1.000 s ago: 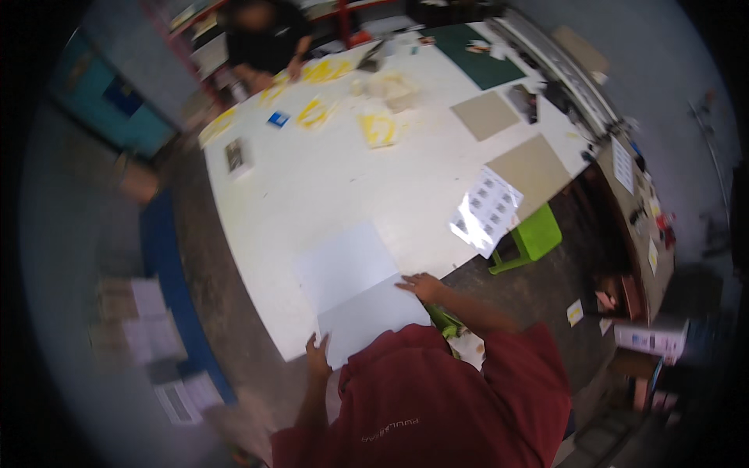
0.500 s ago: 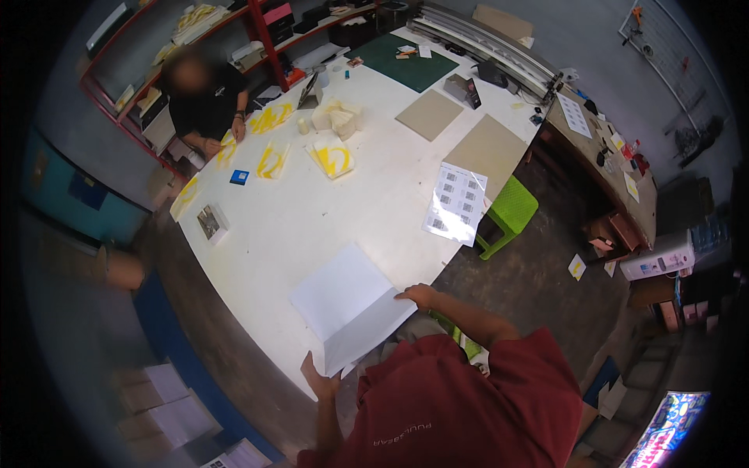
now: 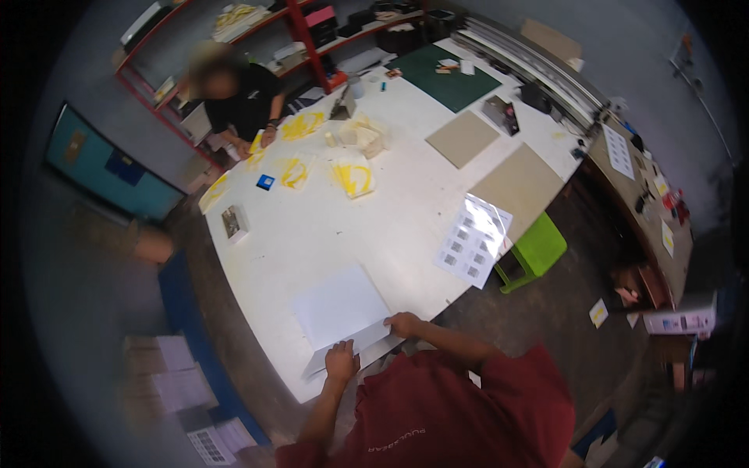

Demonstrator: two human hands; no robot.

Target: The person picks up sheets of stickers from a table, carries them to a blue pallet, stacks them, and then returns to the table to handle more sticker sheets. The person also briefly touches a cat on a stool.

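Note:
A large white paper sheet (image 3: 337, 303) lies at the near end of the white table. Its near part is bent up into a greyish flap (image 3: 318, 361). My right hand (image 3: 402, 324) pinches this flap at its right end, thumb and fingers closed on the edge. Further left, my left hand (image 3: 342, 362) has its fingers curled over the flap's upper edge. Both hands hold the same sheet, and the palm side of the left one is hidden.
Printed sheets (image 3: 474, 240) overlap grey boards (image 3: 519, 181) at the table's right edge, above a green stool (image 3: 538, 248). Yellow-marked papers (image 3: 353, 179), a small box (image 3: 233, 224) and a blue square item (image 3: 265, 182) lie farther off. A co-worker (image 3: 242, 101) stands at the far left.
My left hand has moved from the sheet's lower left corner up and right onto the flap, its fingers now curled. The flap looks narrower and more upright. The whole view has shifted.

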